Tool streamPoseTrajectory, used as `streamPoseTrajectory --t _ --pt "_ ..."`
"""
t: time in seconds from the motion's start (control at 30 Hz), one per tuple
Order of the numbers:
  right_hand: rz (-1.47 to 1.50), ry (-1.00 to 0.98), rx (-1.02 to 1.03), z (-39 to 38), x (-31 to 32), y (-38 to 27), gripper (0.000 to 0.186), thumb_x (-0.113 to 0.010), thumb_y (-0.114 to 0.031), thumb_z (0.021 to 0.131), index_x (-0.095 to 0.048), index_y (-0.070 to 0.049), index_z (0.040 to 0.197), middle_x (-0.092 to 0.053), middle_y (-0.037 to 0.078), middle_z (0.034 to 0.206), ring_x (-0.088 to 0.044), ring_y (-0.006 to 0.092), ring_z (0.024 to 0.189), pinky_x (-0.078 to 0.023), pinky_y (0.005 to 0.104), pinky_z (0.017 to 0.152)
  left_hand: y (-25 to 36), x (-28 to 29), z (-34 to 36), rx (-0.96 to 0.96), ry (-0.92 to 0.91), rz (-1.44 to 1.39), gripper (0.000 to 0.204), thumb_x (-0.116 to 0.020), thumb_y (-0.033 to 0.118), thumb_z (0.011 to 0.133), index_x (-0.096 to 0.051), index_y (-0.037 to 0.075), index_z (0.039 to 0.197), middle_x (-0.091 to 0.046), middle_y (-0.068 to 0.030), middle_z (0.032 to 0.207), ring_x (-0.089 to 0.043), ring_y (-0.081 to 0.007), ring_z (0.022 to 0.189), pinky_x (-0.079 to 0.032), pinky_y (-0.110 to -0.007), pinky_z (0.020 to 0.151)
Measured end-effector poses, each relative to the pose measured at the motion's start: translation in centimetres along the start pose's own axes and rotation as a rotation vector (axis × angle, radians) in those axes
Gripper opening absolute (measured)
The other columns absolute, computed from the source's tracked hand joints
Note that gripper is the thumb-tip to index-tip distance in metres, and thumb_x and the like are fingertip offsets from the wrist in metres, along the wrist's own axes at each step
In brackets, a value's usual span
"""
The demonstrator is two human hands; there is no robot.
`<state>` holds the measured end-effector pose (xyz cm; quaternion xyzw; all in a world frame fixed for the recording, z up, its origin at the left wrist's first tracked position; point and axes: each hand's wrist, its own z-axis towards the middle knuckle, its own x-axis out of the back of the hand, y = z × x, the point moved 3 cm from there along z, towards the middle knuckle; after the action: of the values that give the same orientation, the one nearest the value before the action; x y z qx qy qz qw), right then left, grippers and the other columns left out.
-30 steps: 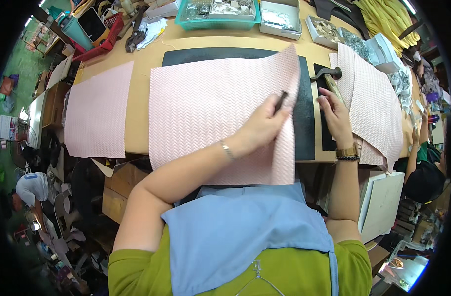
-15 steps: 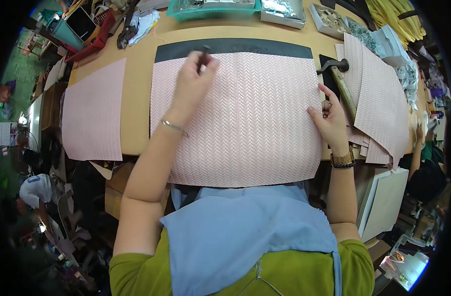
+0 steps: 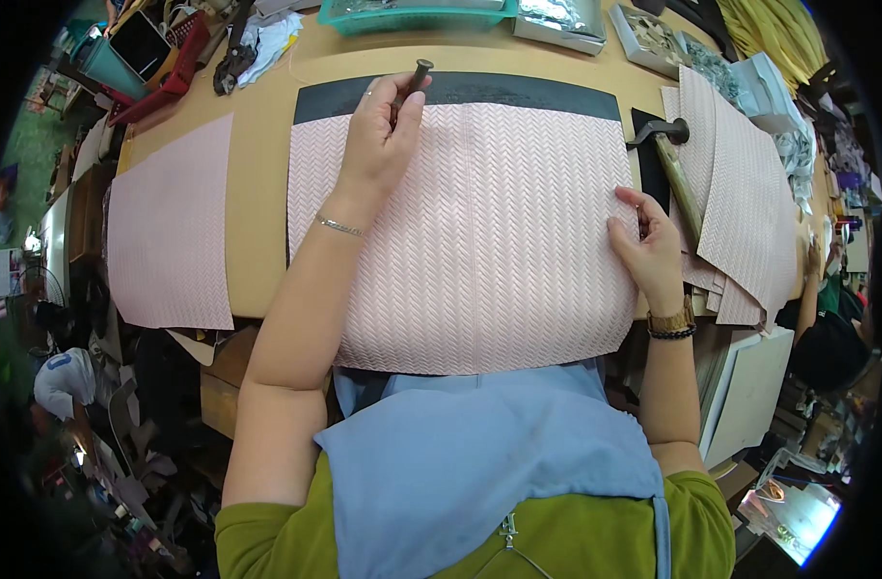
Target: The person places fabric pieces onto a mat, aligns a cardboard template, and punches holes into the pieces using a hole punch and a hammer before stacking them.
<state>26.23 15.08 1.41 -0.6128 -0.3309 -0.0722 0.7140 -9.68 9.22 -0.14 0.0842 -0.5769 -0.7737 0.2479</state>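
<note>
A pale pink sheet with a woven herringbone pattern (image 3: 470, 251) lies before me, with a seam line down its middle. It rests partly on a dark flat board (image 3: 518, 92), whose far strip shows behind it. My left hand (image 3: 381, 135), raised over the sheet's far left part, is closed round a short dark metal rod with a flared round end (image 3: 422, 68). At the sheet's right edge my right hand (image 3: 653, 246) has thumb and index finger apart, their tips over the sheet; its other fingers are curled and partly hidden.
A hammer (image 3: 677, 174) lies right of the sheet, beside stacked pink woven pieces (image 3: 740, 212). Another pink piece (image 3: 176, 232) lies at left. Along the back stand a teal tray (image 3: 412, 17), white boxes (image 3: 561, 29) and a red basket (image 3: 166, 92).
My left hand has turned, so the metal rod now points up more plainly. My right hand has shifted slightly down along the sheet's edge, its thumb and index finger closer together.
</note>
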Motion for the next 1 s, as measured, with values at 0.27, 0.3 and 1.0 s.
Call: streamPoseTrajectory --t 0.27,0.3,1.0 --pt "-0.537 0.077 0.517 1.5 -3.6 -7.3 0.042 -0.074 -0.015 0.085 -0.068 -0.012 0.126 -0.053 0.019 0.143 -0.051 0.0359 0.13 -0.041 0.0486 0.109 1.8 -0.7 -0.1 0.003 -0.146 0.562 0.021 -0.068 0.019 0.093 -0.067 0.005 0.109 -0.074 -0.0088 0.091 -0.065 -0.0157 0.071 -0.053 -0.03 0.067" --pt "-0.64 0.085 0.602 1.7 -5.3 -8.5 0.044 -0.074 -0.022 0.086 -0.066 -0.012 0.128 -0.054 0.018 0.143 -0.049 0.0362 0.133 -0.037 0.0533 0.112 1.8 -0.7 -0.1 0.005 -0.149 0.563 0.021 -0.068 0.019 0.093 -0.067 0.005 0.109 -0.074 -0.0088 0.091 -0.065 -0.0157 0.071 -0.053 -0.03 0.067" --pt "-0.575 -0.126 0.608 3.6 -11.9 -8.5 0.053 -0.067 -0.039 0.093 -0.057 -0.009 0.136 -0.057 0.013 0.141 -0.052 0.0347 0.132 -0.035 0.0616 0.111 0.8 -0.8 0.7 0.085 -0.099 0.451 0.03 -0.08 0.024 0.084 -0.066 0.004 0.101 -0.073 -0.0044 0.093 -0.067 -0.0133 0.086 -0.052 -0.029 0.08"
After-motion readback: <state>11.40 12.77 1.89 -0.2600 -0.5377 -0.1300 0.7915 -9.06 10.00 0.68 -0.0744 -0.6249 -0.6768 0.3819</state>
